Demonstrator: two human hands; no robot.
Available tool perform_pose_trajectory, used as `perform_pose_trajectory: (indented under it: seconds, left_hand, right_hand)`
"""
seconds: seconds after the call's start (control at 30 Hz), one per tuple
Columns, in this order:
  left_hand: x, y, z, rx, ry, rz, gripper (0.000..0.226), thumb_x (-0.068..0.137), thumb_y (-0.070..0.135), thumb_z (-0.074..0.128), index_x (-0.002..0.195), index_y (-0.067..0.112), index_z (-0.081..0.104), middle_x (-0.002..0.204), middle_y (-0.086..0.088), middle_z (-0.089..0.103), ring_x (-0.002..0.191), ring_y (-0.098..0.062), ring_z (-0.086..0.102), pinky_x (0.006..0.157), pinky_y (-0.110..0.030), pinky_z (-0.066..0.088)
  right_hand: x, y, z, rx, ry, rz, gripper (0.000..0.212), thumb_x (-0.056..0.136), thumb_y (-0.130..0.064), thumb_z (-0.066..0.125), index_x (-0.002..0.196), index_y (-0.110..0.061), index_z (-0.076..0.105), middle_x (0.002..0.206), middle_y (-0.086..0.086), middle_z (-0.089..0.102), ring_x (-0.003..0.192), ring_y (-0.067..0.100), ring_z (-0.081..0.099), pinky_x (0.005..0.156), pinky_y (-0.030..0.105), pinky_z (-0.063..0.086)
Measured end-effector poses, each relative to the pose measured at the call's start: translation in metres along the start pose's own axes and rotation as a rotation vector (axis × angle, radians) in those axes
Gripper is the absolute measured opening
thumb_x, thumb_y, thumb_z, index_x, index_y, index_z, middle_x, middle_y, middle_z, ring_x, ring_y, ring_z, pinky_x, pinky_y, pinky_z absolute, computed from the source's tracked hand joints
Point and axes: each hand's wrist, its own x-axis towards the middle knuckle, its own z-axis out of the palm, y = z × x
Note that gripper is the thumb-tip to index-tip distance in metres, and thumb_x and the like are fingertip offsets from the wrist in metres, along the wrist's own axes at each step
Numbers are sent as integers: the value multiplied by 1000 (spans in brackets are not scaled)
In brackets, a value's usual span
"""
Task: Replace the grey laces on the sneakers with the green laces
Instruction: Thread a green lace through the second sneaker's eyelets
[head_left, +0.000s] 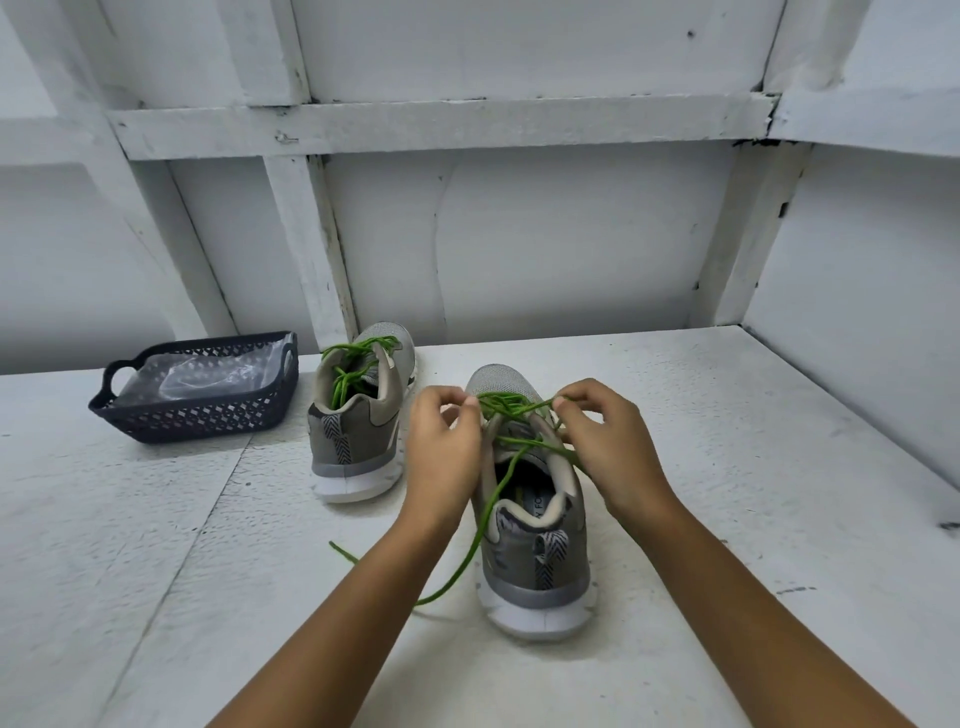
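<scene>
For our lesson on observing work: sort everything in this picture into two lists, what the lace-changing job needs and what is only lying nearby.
In the job:
near sneaker
far sneaker
green lace being threaded
left hand
right hand

Lying about:
dark basket
clear plastic inside it

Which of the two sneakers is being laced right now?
The nearer sneaker, on the right: both hands, left hand and right hand, pinch its green lace. The far sneaker beside the basket sits untouched.
</scene>
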Motion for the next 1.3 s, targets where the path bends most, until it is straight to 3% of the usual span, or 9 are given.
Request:
perform_pose_trajectory:
  seconds: [0.13,0.3,0.4,0.47,0.57,0.73,1.0,1.2,1.3]
  left_hand:
    - [-4,-6,-5,-212,66,-169,16,96,9,47,82,17,49,79,3,52,69,-6,48,82,-35,45]
    - [-9,-8,-7,-265,60,-234,17,97,9,45,82,16,48,79,0,51,72,-10,48,84,-38,44]
    - [-11,-4,-12,-103,-7,-166,3,96,17,50,95,19,48,92,1,53,78,-7,50,82,-33,45]
    - [-11,-1,-16,49,-102,-116,25,92,21,56,112,19,42,100,0,54,81,-5,52,72,-25,45]
    - [-11,6,-14,394,-252,-47,54,86,23,60,132,18,31,90,5,55,89,-18,59,79,-34,49]
    - [-11,9,-9,570,-180,10,62,85,16,54,137,17,21,97,-13,65,92,-32,61,78,-36,48]
    - [-15,-8,-9,156,-2,-66,35,92,12,48,117,22,26,89,-11,61,88,-31,60,78,-41,46]
    - [-16,-7,-10,22,-13,-105,31,93,9,49,114,18,30,65,-1,54,58,-16,49,60,-31,38]
    - [-15,-5,-14,85,-114,-67,25,93,11,50,106,22,31,77,-6,64,65,-17,55,68,-34,44]
  right_hand:
    - [-5,4,-4,304,35,211,22,91,-5,50,73,-14,57,77,3,58,78,28,68,80,45,55]
    - [-9,4,-5,309,17,229,20,93,-6,49,76,-10,57,76,5,61,76,19,65,85,44,54]
    - [-13,0,-11,30,-142,131,5,92,-18,57,97,-18,59,89,1,60,85,12,61,84,36,51]
    - [-14,-3,-12,-115,-248,123,26,89,-22,59,113,-24,51,96,-1,59,91,13,61,83,34,51]
    - [-16,-13,-8,-295,-266,87,40,88,-27,58,124,-27,41,96,-1,62,87,15,62,68,26,47]
    - [-15,-19,-1,-434,-228,53,64,88,-21,56,142,-19,24,111,10,61,89,22,55,67,24,36]
    - [-22,-12,-9,-89,-84,179,31,90,-8,50,116,-16,35,64,0,53,55,9,50,49,21,35]
    - [-21,-9,-8,-27,-68,183,26,89,-11,52,107,-15,33,67,1,55,59,12,49,55,26,36]
    - [-21,-8,-10,-152,-131,109,26,91,-24,56,105,-16,35,82,4,63,66,15,54,56,25,38]
